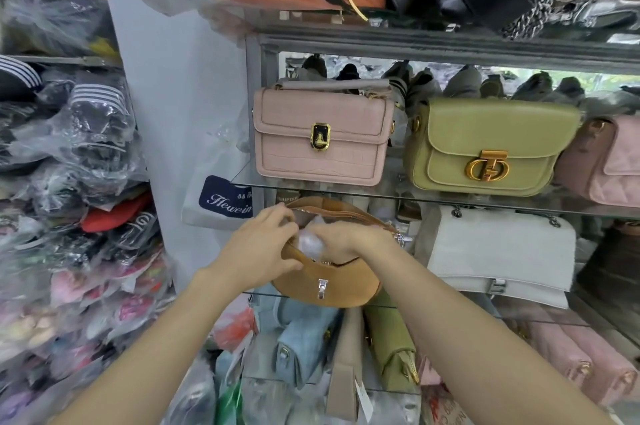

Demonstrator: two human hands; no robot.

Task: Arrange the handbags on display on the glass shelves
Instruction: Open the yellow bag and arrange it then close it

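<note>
— Tan handbag (327, 286) at centre frame, bottom resting on the lower glass shelf (408, 307), zip mouth gaping. Why propped like that?

— Held open for stuffing, by the look of it. Left hand (258, 249) curled over the near-left rim, thumb below and fingers above, pinching the edge to keep the mouth wide.

— And the right hand (349, 237)?

— Cupped over a wad of clear plastic filling (310, 242) inside the mouth, fingers bent downward, probably pressing it in. Whether gripping or only pushing: hard to tell, fingertips hidden.

— Purpose of the filling?

— Likely to plump the shape so it stands for display.

— Neighbours?

— Above on the upper glass shelf (242, 178): pink handbag (322, 144) and olive handbag (485, 147), both upright, clasps forward. Just right of the tan one, a white handbag (498, 251), facing out too.

— Remaining?

— Zip closing, then squaring up, judging from this.
</note>
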